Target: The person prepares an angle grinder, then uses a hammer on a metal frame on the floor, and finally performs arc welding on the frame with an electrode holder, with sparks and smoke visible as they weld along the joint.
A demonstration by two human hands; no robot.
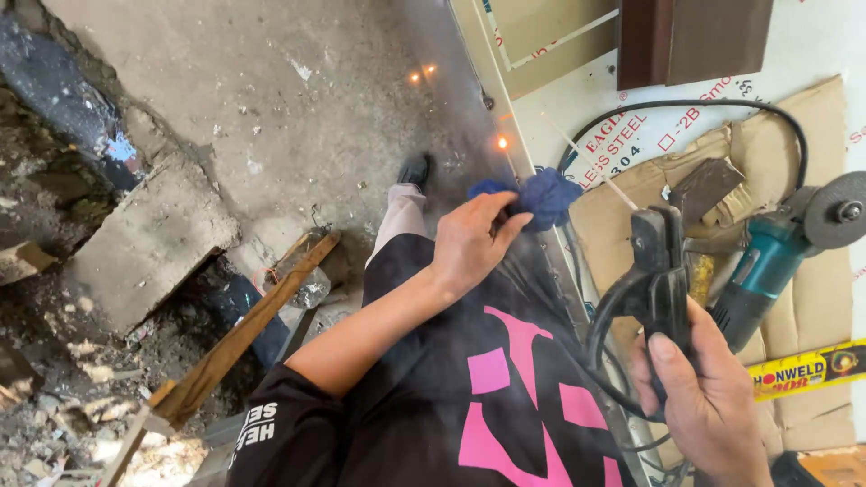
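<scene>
One crumpled dark-blue cloth rag (539, 197) is pinched between the thumb and fingertips of the left hand (469, 242), which is closed on it just above the edge of the steel sheet. One black welding electrode holder (657, 271) is gripped by the right hand (704, 397), whose fingers are wrapped fully round the handle with the thumb laid along it. One thin pale welding rod (591, 167) is clamped in the holder's head and is pointed up and to the left, past the rag. One black cable (603, 343) is looped from the base of the holder beside the right hand.

Three orange sparks are seen: two close together near the top of the grey concrete floor (298, 117), and one single spark (502, 142) at the edge of the white film-covered steel sheet (812, 45). One teal angle grinder with a grey disc (785, 243) is laid on flattened brown cardboard (812, 298), to the right of the holder. One yellow strip with red print (807, 370) is lying across the cardboard near the right hand. One wooden plank (244, 334) is leaned over rubble at the left.
</scene>
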